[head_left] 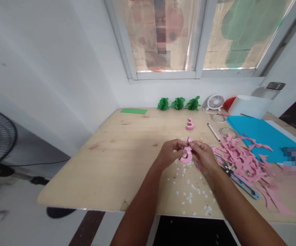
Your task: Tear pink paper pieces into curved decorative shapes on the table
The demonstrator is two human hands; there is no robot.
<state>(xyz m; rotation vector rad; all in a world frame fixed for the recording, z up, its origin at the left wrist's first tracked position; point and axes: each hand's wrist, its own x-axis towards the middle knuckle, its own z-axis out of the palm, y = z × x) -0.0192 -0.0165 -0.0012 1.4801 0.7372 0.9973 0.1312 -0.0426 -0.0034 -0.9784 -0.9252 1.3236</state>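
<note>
My left hand (170,153) and my right hand (202,155) meet over the wooden table (107,160), fingers pinched on a curved pink paper piece (187,158). Its rounded lower part shows between the hands, and a small pink tip sticks up above the fingers. Behind it on the table lies another curved pink paper piece (189,124). Small white paper bits (188,197) are scattered below and around my hands. Under my right hand a little more pink paper shows, partly hidden.
Pink scraps (245,160) and a blue-handled tool (245,186) lie right of my right forearm. Beyond are a white pen (213,132), tape rolls (229,132), blue sheets (263,136), a small fan (215,101), green paper shapes (178,103) and a green strip (134,111).
</note>
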